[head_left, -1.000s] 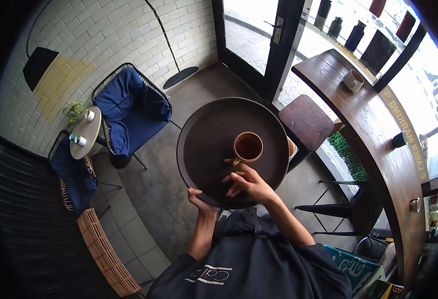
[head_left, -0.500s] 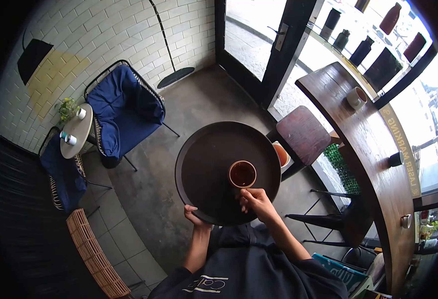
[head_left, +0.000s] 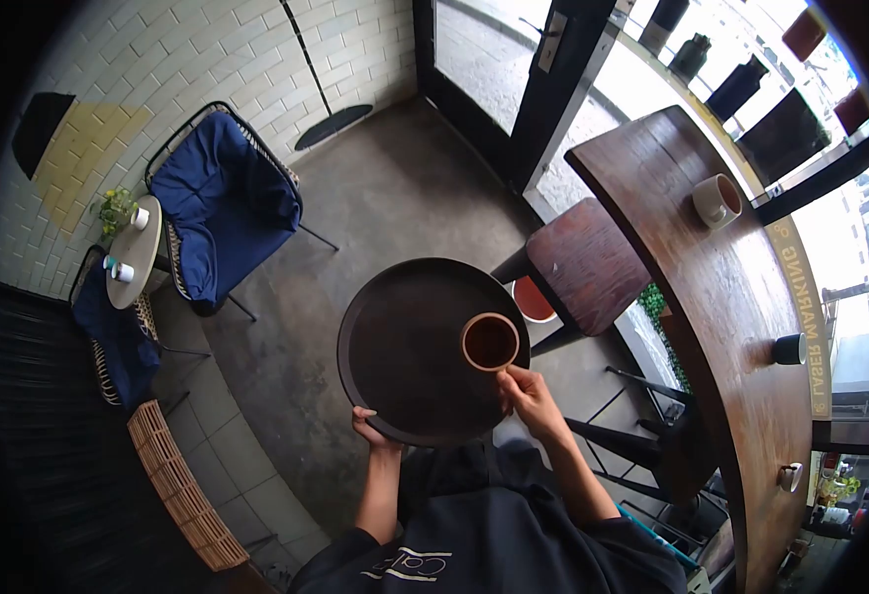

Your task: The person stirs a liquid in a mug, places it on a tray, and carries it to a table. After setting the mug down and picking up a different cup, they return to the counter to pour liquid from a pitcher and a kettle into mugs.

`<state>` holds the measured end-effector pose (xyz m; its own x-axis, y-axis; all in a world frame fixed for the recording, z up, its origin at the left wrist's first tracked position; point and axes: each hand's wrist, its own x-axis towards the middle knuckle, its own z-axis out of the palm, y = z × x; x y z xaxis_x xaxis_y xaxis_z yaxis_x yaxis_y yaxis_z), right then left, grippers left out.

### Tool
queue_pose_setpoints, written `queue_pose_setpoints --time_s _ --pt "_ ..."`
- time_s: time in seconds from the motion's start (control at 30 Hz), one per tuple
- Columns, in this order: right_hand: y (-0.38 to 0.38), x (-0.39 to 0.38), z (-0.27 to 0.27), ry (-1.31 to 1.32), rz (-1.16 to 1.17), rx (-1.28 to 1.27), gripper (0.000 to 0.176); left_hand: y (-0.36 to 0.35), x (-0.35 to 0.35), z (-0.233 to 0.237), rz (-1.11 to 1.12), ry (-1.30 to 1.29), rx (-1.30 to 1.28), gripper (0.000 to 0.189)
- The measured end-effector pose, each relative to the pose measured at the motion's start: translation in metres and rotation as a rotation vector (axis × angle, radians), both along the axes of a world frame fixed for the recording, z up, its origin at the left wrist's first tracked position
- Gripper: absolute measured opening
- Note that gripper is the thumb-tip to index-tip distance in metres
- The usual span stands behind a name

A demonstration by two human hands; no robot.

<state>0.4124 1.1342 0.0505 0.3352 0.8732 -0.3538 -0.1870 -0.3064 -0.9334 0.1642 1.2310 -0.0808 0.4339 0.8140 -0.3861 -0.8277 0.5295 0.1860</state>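
My left hand [head_left: 377,429] grips the near left rim of a round dark tray [head_left: 405,346], its thumb over the edge. At the tray's right side is a brown cup [head_left: 490,343] with a light rim. The fingers of my right hand [head_left: 529,393] pinch the cup's handle on its near side. Whether the cup's base touches the tray cannot be made out from above. The cup's inside looks dark brown.
A curved wooden counter [head_left: 692,247] on the right bears a beige cup [head_left: 717,201], a dark cup [head_left: 789,348] and a small cup [head_left: 790,477]. A stool [head_left: 588,262] stands beside it. At left are a blue-cushioned chair [head_left: 222,203] and a small round table [head_left: 145,247].
The counter and stool appear closer as the view has shifted. The cup, with my right hand on its handle, is now nearer the tray's right rim.
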Motion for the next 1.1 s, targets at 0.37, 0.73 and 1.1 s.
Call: queue_pose_setpoints --time_s 0.37,0.73,1.1 --pt "-0.031 0.062 -0.126 0.098 -0.044 -0.151 0.030 -0.073 -0.055 -0.032 0.196 0.395 -0.220 0.063" --pt "-0.010 0.099 -0.349 0.244 -0.482 -0.320 0.033 -0.114 -0.038 -0.091 0.313 0.421 -0.346 0.057" --pt "0.022 0.223 -0.500 0.125 -0.778 -0.708 0.033 -0.138 0.052 -0.180 0.287 0.170 -0.588 0.065"
